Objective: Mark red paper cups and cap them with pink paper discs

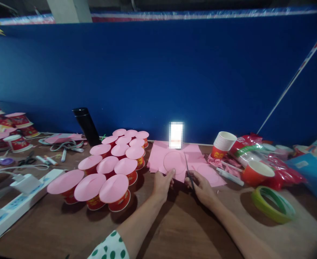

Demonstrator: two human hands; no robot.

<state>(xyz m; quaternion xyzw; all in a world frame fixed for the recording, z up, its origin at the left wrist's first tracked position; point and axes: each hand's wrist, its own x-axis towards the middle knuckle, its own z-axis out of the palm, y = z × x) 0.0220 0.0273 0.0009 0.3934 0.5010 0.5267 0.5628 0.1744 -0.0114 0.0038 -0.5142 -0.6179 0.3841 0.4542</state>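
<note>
My left hand [162, 183] pinches the near edge of a pink paper sheet [178, 174] that has a circle drawn on it. In my right hand [200, 185] is a pair of dark scissors [191, 178], its blades pointing away from me at the sheet's right side. More pink paper [155, 154] lies in a stack beneath and behind. Another pink sheet [208, 174] with a faint circle rests to the right. Left of my hands stand several upturned red paper cups [120, 200], each topped with a pink paper disc [113, 189].
A black flask [86, 126] stands behind the cups, and a white power strip [26, 205] lies at left. On the right are stacked cups [223, 144], a marker [230, 176], an orange cup [257, 174], red plastic packs [288, 171] and green tape [273, 205]. A blue partition [158, 72] rises behind.
</note>
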